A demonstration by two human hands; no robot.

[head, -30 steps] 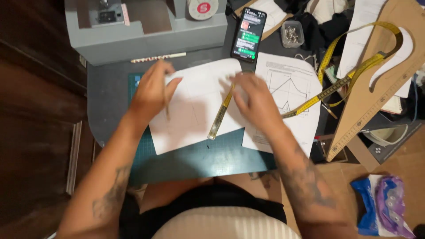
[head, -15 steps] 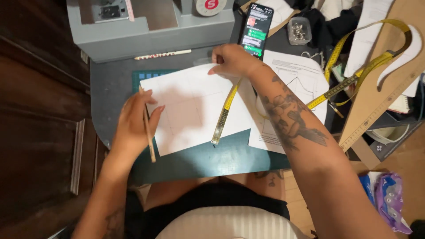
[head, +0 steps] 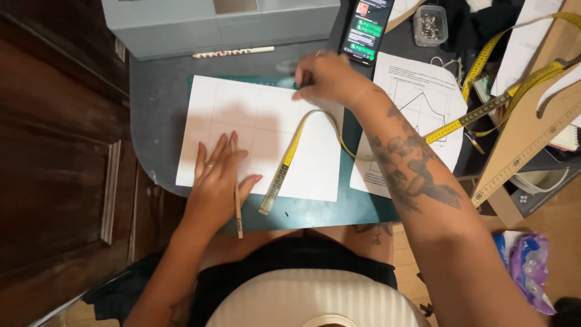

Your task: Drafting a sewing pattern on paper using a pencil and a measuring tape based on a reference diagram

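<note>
Head view: I am watching left hand (head: 219, 181) lying flat on white sheet (head: 260, 136) near its lower left corner, fingers spread, pencil (head: 237, 209) tucked between them, tip pointing toward near table edge. Right hand (head: 324, 77) pressing at sheet's far right corner, fingers curled; cannot tell whether pinching tape. Yellow measuring tape (head: 289, 157) arching across sheet, free end lying on green cutting mat (head: 315, 212). Faint grid lines already drawn on sheet; no outline showing yet. Phone (head: 367, 27) lying beyond, second printed sheet (head: 417, 97) lying toward right.

Matt white paper (head: 260, 136), glossy yellow tape measure (head: 284, 163), wooden pencil (head: 238, 209).
</note>
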